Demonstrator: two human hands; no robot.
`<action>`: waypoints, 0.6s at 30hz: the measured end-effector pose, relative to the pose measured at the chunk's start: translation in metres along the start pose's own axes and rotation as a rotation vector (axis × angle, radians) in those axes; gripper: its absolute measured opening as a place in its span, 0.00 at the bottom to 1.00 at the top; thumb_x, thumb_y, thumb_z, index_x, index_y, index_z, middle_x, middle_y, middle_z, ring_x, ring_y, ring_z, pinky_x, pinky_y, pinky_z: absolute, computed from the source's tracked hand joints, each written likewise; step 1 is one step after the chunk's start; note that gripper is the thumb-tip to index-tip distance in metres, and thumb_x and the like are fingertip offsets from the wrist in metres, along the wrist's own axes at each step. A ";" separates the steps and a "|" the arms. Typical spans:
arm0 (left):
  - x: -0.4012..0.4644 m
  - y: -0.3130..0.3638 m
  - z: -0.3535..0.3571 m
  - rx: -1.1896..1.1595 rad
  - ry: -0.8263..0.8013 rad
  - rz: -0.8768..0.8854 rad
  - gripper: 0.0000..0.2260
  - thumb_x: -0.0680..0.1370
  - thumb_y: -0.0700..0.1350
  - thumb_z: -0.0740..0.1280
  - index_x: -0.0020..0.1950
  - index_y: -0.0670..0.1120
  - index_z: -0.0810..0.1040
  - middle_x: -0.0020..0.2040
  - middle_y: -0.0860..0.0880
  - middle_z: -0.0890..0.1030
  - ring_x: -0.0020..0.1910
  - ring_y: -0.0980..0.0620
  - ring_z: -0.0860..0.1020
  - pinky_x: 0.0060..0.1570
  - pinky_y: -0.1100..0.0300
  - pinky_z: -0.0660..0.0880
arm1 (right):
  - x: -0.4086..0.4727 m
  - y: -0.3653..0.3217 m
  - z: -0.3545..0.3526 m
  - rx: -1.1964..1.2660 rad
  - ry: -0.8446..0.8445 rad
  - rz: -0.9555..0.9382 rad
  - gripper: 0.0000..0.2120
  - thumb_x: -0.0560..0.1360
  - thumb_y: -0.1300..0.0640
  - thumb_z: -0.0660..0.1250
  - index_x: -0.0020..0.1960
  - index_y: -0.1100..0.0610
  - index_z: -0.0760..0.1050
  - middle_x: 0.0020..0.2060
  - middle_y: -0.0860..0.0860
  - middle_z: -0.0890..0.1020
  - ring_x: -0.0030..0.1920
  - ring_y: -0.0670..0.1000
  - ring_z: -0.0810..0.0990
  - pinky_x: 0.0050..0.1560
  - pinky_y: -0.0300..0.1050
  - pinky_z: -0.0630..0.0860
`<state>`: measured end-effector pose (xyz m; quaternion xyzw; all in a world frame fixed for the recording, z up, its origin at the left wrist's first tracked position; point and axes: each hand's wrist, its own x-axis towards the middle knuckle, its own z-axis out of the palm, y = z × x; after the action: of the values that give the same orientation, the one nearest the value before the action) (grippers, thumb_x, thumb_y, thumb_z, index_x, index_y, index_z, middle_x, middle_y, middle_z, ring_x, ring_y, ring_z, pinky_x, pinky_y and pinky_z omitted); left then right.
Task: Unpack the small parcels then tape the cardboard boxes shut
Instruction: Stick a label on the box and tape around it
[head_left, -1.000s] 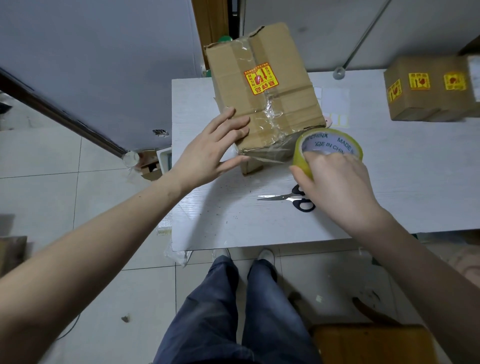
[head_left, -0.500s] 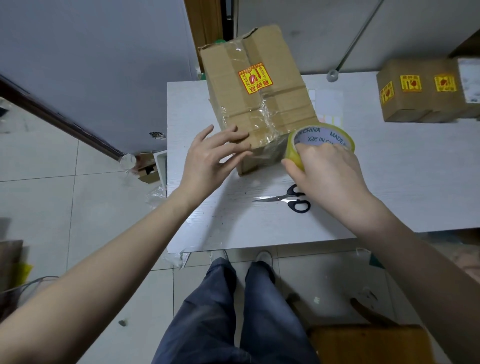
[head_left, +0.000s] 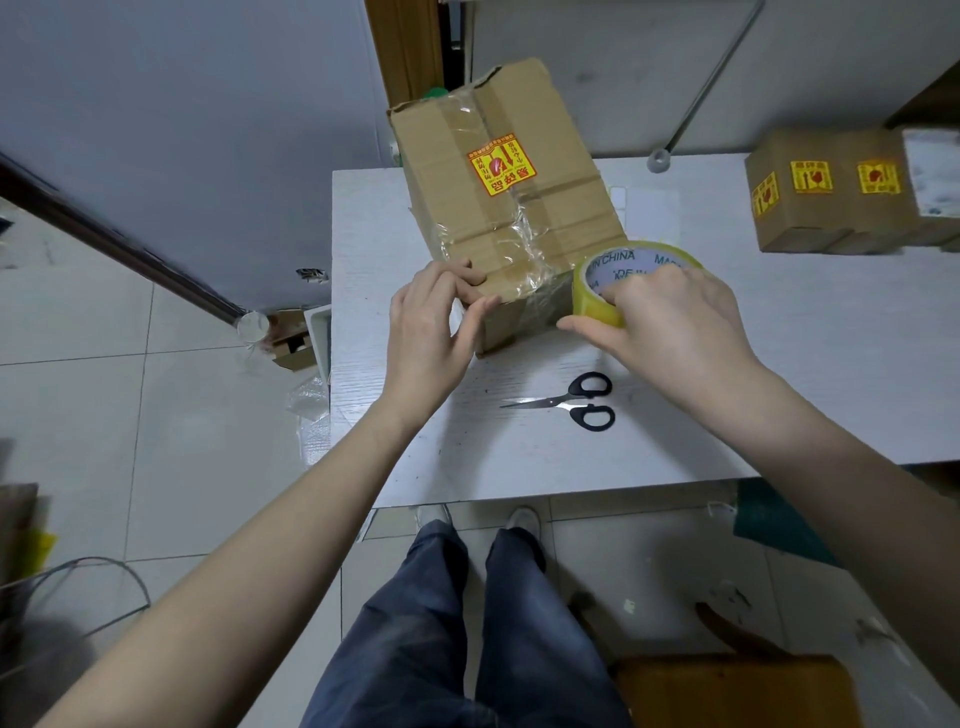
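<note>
Left hand (head_left: 436, 322) fingers curled over the near-left corner of the cardboard box (head_left: 506, 208), thumb on its side. Right hand (head_left: 670, 322) grips the yellow tape roll (head_left: 597, 291) against the box's near-right corner. Scissors (head_left: 569, 402) just nearer, box on white table (head_left: 779, 364).

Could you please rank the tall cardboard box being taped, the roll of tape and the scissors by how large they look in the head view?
1. Tall cardboard box, clearly largest.
2. and 3. Tape roll and scissors: they look alike in extent, and the right hand covers part of the roll, so unranked.
</note>
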<state>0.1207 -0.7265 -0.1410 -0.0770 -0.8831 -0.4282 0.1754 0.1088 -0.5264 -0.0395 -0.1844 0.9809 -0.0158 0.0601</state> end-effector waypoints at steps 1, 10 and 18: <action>0.000 -0.001 0.000 -0.004 -0.001 0.004 0.07 0.78 0.43 0.67 0.41 0.44 0.74 0.50 0.54 0.77 0.59 0.51 0.77 0.55 0.42 0.72 | 0.000 0.002 -0.003 0.038 -0.035 -0.021 0.27 0.73 0.34 0.61 0.29 0.55 0.61 0.25 0.49 0.64 0.33 0.55 0.67 0.36 0.45 0.60; 0.006 -0.003 -0.006 0.026 -0.071 0.024 0.08 0.79 0.42 0.65 0.43 0.40 0.75 0.48 0.45 0.78 0.57 0.47 0.77 0.54 0.45 0.73 | -0.008 0.021 -0.020 0.077 -0.208 -0.097 0.16 0.72 0.44 0.61 0.34 0.56 0.70 0.29 0.49 0.68 0.34 0.54 0.68 0.29 0.44 0.58; 0.006 -0.002 -0.012 0.078 -0.083 0.038 0.08 0.80 0.41 0.64 0.43 0.38 0.73 0.48 0.42 0.77 0.57 0.45 0.76 0.55 0.52 0.72 | 0.013 0.049 -0.013 -0.057 0.103 0.127 0.26 0.72 0.35 0.65 0.32 0.57 0.66 0.31 0.58 0.73 0.40 0.62 0.75 0.36 0.45 0.59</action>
<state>0.1178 -0.7378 -0.1336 -0.1044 -0.9040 -0.3865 0.1497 0.0780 -0.4849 -0.0307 -0.1224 0.9924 0.0065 0.0051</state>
